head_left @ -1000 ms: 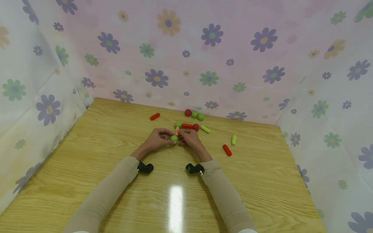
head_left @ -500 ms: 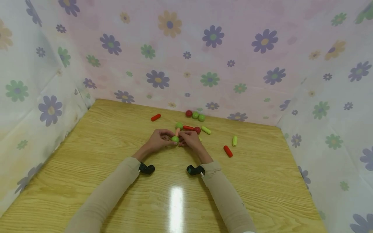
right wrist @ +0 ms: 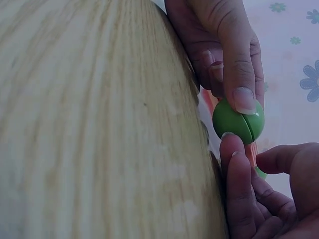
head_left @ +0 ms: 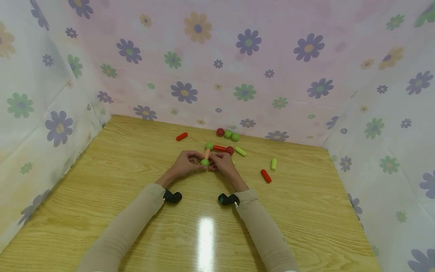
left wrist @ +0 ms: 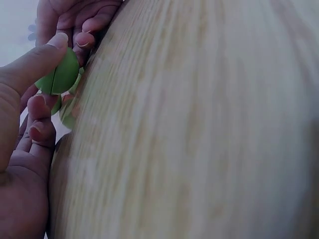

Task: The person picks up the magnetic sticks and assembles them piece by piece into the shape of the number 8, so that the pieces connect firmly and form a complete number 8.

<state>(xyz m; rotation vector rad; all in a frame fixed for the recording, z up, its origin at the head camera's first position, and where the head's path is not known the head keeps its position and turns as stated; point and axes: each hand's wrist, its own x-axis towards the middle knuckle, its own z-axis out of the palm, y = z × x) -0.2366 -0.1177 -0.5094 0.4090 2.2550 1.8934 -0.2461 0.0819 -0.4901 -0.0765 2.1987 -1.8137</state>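
My left hand (head_left: 185, 164) pinches a green ball (head_left: 204, 162) between thumb and fingers. The ball, glossy with a thin seam (right wrist: 239, 122), sits at the near end of a short orange rod (head_left: 207, 153). My right hand (head_left: 222, 163) pinches that rod by its thumb and fingertips, and its other fingers reach close to the ball. At the rod's far end is a second green ball (head_left: 209, 146). From there a red rod (head_left: 219, 148) runs right to a dark red ball (head_left: 230, 150). Right fingers partly hide the orange rod.
A red ball (head_left: 220, 132) and two green balls (head_left: 228, 134) stand in a row at the back. Around lie a red rod (head_left: 181, 136) at left, another red rod (head_left: 266, 176) at right and yellow-green rods (head_left: 240, 151). Flowered cloth (head_left: 217, 75) encloses the wooden table (head_left: 142, 151).
Both hands keep their hold on the ball and rod, with only tiny shifts. The head view has moved slightly. The other pieces stay in place.
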